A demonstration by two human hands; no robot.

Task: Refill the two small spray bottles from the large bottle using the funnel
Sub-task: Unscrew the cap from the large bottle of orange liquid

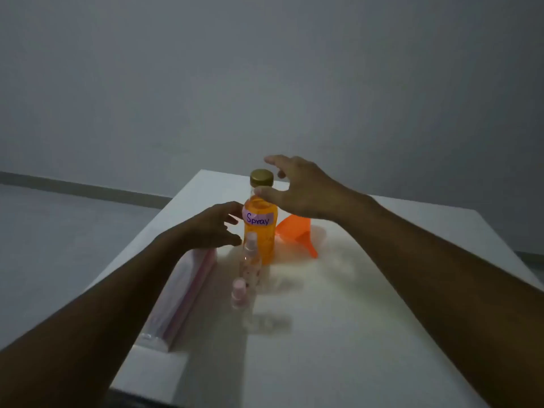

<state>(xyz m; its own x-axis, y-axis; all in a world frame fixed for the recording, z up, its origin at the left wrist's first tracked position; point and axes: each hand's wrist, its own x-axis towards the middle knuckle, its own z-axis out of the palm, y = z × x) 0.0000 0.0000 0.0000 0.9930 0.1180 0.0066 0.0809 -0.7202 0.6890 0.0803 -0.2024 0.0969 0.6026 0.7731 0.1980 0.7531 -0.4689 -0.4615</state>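
A large bottle (pixel 260 242) of orange liquid stands upright on the white table (pixel 368 304), with a gold cap and a pink label reading "Spray". My left hand (pixel 213 226) is at its left side, fingers spread and touching or nearly touching the label. My right hand (pixel 297 191) hovers open beside the cap, thumb against the bottle's shoulder. An orange funnel (pixel 297 234) lies on its side just right of the bottle. Two small clear spray bottles with pink tops stand in front: one (pixel 250 260) close to the large bottle, one (pixel 239 293) nearer me.
A clear zip bag (pixel 182 295) with a pink seal strip lies along the table's left edge under my left forearm. The table's left edge drops to a grey floor (pixel 59 231). A plain wall stands behind.
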